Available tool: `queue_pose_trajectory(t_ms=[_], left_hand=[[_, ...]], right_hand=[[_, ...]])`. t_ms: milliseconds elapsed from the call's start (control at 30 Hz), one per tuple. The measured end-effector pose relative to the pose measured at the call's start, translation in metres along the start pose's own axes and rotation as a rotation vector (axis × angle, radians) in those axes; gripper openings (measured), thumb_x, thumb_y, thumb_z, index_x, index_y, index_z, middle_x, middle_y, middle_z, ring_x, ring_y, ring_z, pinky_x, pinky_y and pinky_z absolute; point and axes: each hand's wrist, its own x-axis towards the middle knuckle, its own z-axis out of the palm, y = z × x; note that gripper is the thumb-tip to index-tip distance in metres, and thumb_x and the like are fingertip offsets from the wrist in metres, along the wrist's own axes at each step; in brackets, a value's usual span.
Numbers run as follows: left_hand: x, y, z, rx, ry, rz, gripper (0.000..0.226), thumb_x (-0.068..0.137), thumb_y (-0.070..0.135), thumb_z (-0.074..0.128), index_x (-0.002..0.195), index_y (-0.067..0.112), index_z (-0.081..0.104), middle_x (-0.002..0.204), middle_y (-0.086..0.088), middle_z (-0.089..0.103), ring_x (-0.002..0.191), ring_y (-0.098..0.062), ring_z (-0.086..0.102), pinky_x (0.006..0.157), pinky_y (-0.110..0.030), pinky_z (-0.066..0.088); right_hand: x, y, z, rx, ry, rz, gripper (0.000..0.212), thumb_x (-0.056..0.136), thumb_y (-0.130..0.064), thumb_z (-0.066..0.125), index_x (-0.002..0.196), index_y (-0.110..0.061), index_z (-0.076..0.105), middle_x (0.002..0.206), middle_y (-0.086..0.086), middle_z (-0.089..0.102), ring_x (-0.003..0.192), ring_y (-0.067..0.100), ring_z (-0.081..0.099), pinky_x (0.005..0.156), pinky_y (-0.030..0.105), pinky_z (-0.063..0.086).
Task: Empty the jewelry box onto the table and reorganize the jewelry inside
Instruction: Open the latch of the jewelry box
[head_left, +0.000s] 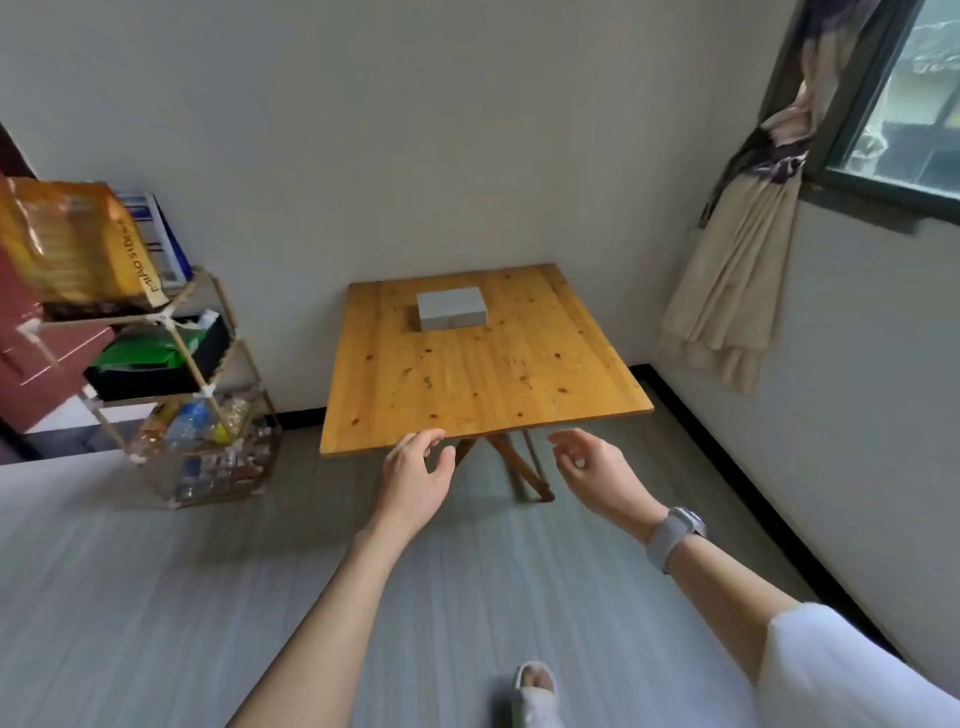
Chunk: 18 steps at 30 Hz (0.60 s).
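Observation:
A closed grey-white jewelry box (452, 308) lies on the far half of a small wooden table (483, 374), near the wall. No jewelry shows outside it. My left hand (415, 478) is stretched forward just short of the table's near edge, fingers loosely curled, holding nothing. My right hand (595, 470) hangs at the same distance to the right, fingers relaxed and empty, a grey watch (675, 535) on its wrist. Both hands are well short of the box.
A wire shelf rack (192, 395) with bags, bottles and boxes stands left of the table. A tied curtain (737, 280) and a window (904, 104) are on the right wall. Grey floor lies between me and the table; my slippered foot (535, 691) shows below.

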Motion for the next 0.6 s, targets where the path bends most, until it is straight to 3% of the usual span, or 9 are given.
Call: queue_pose_trajectory(t_ms=[400,600], left_hand=[[0.261,-0.05,0.056,-0.036,0.036,-0.146,0.027,0.093,0.022,0.05,0.118,0.014,0.057,0.119,0.001,0.058,0.106,-0.011,0.053,0.084,-0.021,0.04],[0.357,-0.114,0.075,-0.041,0.033,-0.273,0.024,0.094,0.02,0.05,0.115,0.013,0.059,0.117,-0.001,0.06,0.1,-0.009,0.053,0.079,-0.019,0.037]], right_hand=[[0.296,0.045,0.047,0.073,-0.108,0.057,0.028,0.091,-0.01,0.045,0.115,-0.011,0.06,0.112,0.007,0.066,0.105,0.022,0.06,0.087,0.027,0.045],[0.41,0.058,0.097,0.125,-0.134,0.101,0.026,0.091,-0.007,0.046,0.111,-0.01,0.062,0.106,0.005,0.067,0.102,0.018,0.061,0.084,0.023,0.044]])
